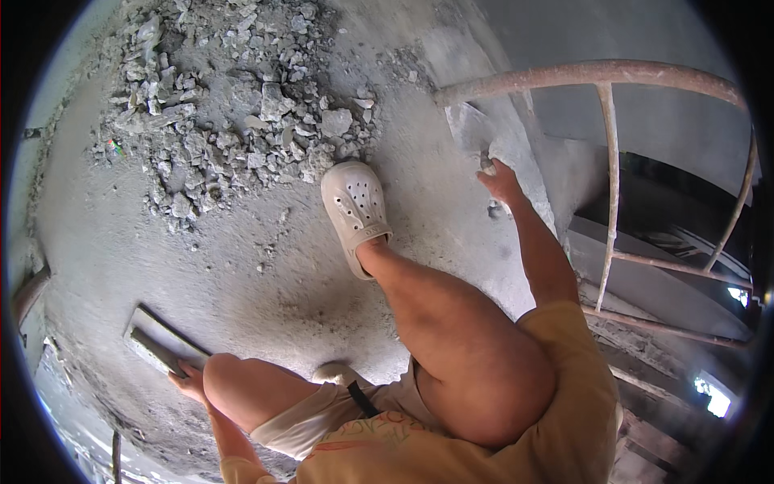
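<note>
My left hand point(190, 382) is low on the left, beside my bent left knee. Its fingers are closed on the handle of a rectangular plastering float point(179, 339), which is tilted above the grey floor. Away to the right, my right arm reaches forward past my right leg. My right hand point(503, 182) grips the short handle of a trowel point(470, 129). The trowel's pale, dusty blade points away from me, over the light grey strip along the floor's right edge. Whether the blade touches the surface, I cannot tell.
A heap of broken plaster rubble point(258, 113) covers the floor at the far left and centre. My right foot, in a beige clog point(355, 206), stands at its near edge. A rusty metal railing point(609, 161) stands to the right, with steps point(645, 387) beyond it.
</note>
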Demonstrator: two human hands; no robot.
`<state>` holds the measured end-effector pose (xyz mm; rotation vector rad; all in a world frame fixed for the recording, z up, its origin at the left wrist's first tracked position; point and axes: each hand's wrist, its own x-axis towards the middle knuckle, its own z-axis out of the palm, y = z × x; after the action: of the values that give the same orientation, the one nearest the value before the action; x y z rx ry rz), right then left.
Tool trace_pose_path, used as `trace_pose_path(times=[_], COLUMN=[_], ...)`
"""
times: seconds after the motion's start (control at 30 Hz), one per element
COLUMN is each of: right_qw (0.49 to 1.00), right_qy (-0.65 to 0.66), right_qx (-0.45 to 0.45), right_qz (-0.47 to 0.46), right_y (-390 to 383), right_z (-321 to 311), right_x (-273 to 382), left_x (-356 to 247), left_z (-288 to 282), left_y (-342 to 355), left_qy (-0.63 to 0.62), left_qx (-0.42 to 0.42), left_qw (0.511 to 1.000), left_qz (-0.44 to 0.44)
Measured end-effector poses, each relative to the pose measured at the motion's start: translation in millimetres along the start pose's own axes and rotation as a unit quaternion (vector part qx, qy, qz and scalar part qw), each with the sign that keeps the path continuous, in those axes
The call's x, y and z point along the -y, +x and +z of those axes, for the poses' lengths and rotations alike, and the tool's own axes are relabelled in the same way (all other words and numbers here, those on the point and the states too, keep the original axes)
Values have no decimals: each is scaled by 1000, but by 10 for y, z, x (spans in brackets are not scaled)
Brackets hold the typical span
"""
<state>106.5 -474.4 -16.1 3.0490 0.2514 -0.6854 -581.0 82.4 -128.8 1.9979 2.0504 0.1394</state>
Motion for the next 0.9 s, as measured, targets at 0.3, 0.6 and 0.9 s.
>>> trace_pose_path(times=[0.3,0.6,0.9], right_qw=[997,942,830], right_qy=[-11,257,500], right_qx=[66,169,169], right_qz=[48,133,178], right_y=[90,-874,-1153], right_z=[-341,244,428], right_x=[376,692,1310], left_x=[226,-37,184], left_z=[40,-11,34], left_y=[34,-45,6], left_qy=[1,-10,18], left_qx=[-29,8,-32], left_qw=[999,1000,999], left_qz=[-22,-23,10])
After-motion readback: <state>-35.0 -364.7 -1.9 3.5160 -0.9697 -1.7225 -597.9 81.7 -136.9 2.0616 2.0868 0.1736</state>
